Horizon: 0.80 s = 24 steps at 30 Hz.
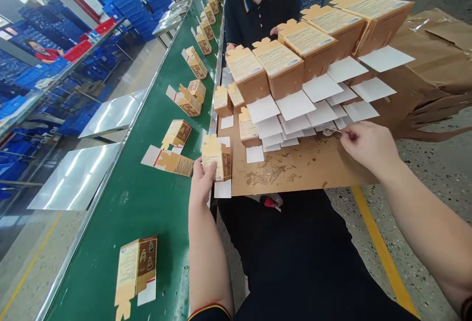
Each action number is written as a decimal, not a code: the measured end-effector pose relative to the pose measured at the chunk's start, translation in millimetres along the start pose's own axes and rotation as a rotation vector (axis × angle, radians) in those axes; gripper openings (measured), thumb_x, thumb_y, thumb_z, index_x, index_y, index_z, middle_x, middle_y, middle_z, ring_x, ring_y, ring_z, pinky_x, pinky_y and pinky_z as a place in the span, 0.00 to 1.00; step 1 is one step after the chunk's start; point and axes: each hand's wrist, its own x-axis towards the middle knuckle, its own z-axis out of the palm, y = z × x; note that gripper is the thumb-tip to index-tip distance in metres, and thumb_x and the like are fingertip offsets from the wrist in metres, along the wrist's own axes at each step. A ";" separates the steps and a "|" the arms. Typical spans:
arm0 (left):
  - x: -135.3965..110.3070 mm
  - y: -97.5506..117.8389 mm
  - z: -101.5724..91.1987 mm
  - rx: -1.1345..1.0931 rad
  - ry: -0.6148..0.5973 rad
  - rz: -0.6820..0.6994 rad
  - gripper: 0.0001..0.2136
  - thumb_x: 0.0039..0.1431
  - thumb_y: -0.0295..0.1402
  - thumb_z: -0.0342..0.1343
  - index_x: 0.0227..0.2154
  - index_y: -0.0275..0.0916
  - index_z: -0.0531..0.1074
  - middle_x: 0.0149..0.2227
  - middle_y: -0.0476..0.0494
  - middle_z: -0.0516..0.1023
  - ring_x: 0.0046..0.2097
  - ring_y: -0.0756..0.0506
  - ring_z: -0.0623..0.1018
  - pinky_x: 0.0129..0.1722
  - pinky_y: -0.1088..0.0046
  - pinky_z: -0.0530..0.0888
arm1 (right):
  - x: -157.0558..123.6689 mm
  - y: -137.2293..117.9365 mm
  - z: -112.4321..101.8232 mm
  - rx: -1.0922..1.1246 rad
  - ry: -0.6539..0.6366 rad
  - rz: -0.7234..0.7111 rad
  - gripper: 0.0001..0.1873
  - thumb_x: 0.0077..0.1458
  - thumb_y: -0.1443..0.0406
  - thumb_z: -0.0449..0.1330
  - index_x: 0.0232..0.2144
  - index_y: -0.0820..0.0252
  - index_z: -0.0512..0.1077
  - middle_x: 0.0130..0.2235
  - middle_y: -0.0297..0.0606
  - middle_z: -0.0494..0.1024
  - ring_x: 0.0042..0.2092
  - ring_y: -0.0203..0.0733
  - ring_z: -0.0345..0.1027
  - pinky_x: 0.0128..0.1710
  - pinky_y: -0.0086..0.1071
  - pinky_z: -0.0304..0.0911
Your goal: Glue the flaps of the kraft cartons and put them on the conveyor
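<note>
spanning factory floor (pixel 424 173), green conveyor (pixel 147 203)

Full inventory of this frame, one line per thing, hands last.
cartons on board: about ten, tan, open flaps, rows
white cards: many, overlapping, on board
cardboard board: one, brown, over the lap
conveyor belt: one, green, left
cartons on belt: many, tan, spaced along it
blue crates: stacks, far left
co-worker: one, dark shirt, opposite
left hand: holds small carton
right hand: pinches small clear item
</note>
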 end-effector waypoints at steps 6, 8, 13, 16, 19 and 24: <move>-33.9 -21.7 23.1 -0.365 -0.076 0.032 0.39 0.48 0.54 0.82 0.59 0.43 0.77 0.65 0.28 0.84 0.67 0.26 0.84 0.64 0.44 0.84 | -67.9 -71.4 21.5 0.450 -0.018 -0.258 0.10 0.68 0.66 0.63 0.36 0.54 0.84 0.30 0.35 0.82 0.28 0.39 0.70 0.28 0.33 0.64; -31.0 -25.0 33.9 -0.333 -0.038 0.063 0.41 0.45 0.55 0.83 0.59 0.43 0.76 0.65 0.29 0.84 0.67 0.27 0.84 0.65 0.46 0.84 | -86.9 -109.1 46.3 0.559 -0.081 -0.336 0.12 0.70 0.69 0.61 0.37 0.54 0.84 0.31 0.35 0.82 0.29 0.38 0.71 0.30 0.32 0.65; -22.8 -34.2 36.2 -0.240 0.031 0.164 0.43 0.45 0.50 0.85 0.60 0.47 0.69 0.65 0.34 0.83 0.67 0.33 0.84 0.67 0.52 0.83 | -107.6 -164.9 103.1 0.619 -0.155 -0.489 0.15 0.71 0.74 0.56 0.33 0.56 0.76 0.30 0.35 0.74 0.31 0.39 0.68 0.33 0.32 0.63; -25.5 -36.1 34.8 -0.211 0.045 0.175 0.42 0.48 0.47 0.85 0.60 0.47 0.67 0.64 0.35 0.83 0.67 0.34 0.84 0.68 0.52 0.82 | -105.9 -172.2 116.7 0.583 -0.168 -0.499 0.16 0.72 0.74 0.55 0.31 0.57 0.73 0.30 0.35 0.72 0.32 0.40 0.65 0.35 0.33 0.61; -30.5 -34.1 40.5 -0.171 0.091 0.196 0.41 0.49 0.45 0.84 0.62 0.47 0.67 0.65 0.36 0.82 0.68 0.34 0.83 0.70 0.52 0.80 | -99.8 -174.0 121.8 0.546 -0.210 -0.485 0.16 0.71 0.74 0.55 0.31 0.56 0.71 0.31 0.36 0.70 0.32 0.40 0.63 0.35 0.34 0.59; -36.4 -30.4 54.8 -0.122 0.080 0.156 0.38 0.48 0.50 0.83 0.57 0.43 0.74 0.60 0.33 0.85 0.63 0.32 0.86 0.66 0.49 0.82 | -88.7 -167.3 121.3 0.504 -0.214 -0.465 0.16 0.69 0.75 0.55 0.29 0.56 0.71 0.31 0.37 0.72 0.32 0.42 0.64 0.35 0.35 0.61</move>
